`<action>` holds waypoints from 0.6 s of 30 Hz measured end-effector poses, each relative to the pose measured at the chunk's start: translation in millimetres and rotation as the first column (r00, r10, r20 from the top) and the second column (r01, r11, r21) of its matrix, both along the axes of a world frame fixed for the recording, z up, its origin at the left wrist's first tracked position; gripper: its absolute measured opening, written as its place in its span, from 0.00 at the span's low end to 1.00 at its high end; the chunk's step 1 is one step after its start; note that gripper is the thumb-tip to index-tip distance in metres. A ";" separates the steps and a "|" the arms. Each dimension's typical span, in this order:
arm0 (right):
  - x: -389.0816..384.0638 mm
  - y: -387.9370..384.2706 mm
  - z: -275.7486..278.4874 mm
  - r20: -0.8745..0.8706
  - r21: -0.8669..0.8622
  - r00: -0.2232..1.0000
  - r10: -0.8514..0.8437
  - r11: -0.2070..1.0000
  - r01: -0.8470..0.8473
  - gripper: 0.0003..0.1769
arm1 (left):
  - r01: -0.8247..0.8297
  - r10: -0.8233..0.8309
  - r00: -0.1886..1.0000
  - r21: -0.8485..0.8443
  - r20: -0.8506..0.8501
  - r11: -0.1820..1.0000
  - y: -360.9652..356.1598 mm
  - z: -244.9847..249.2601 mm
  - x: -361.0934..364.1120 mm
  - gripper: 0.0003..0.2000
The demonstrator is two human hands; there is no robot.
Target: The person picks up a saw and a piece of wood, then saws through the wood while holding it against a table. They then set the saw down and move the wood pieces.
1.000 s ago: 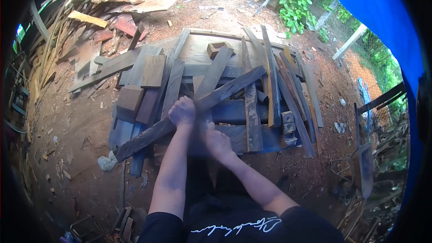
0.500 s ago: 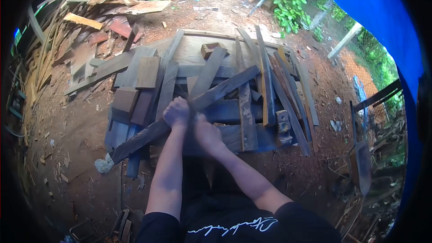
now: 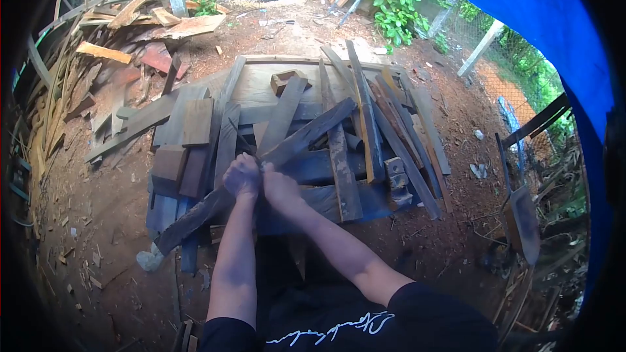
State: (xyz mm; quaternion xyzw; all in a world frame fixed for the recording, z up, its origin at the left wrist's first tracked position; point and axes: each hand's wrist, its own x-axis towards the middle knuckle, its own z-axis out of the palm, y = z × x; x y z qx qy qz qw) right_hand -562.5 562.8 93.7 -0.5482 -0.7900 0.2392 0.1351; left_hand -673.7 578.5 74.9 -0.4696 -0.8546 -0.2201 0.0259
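Note:
A long dark plank (image 3: 313, 132) lies diagonally across the pile of boards in front of me. Over its middle, my left hand (image 3: 241, 175) is closed in a fist. My right hand (image 3: 283, 190) is also closed, just to the right of the left, with the knuckles nearly touching. Whatever the fingers hold is too small or hidden to name. A thin dark strand shows just above the left fist. Beneath the hands, a grey board (image 3: 287, 107) slants up toward a small wooden box frame (image 3: 287, 81).
Short wooden blocks (image 3: 197, 121) are stacked on the left of the pile, and long narrow strips (image 3: 366, 117) lie on the right. Scrap wood (image 3: 176, 29) heaps up at the back left. A blue tarp (image 3: 521, 19) hangs at right above a spade-like tool (image 3: 523, 221).
The view has shifted, so the scene sits lower and further left. My right hand has moved up, closer to the left fist. The planks stay in place.

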 end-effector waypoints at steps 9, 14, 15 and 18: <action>11.4 -21.4 -3.0 -0.007 -0.032 0.999 -0.048 0.998 0.047 0.11 | -0.007 0.007 1.000 0.003 0.003 1.000 -0.7 -5.6 0.9 0.19; 8.6 -11.4 13.2 0.017 -0.156 1.000 0.018 0.988 -0.015 0.15 | -0.008 0.009 1.000 0.049 -0.021 0.999 0.4 -2.9 -0.7 0.18; 14.5 -20.5 7.3 0.071 -0.202 0.997 -0.013 0.979 0.027 0.15 | -0.029 0.029 1.000 0.009 0.009 1.000 2.1 -1.5 0.0 0.19; 20.7 -36.3 14.0 0.092 -0.215 0.995 -0.031 0.975 0.050 0.14 | -0.055 0.057 0.997 -0.036 0.053 0.998 1.3 0.1 1.0 0.20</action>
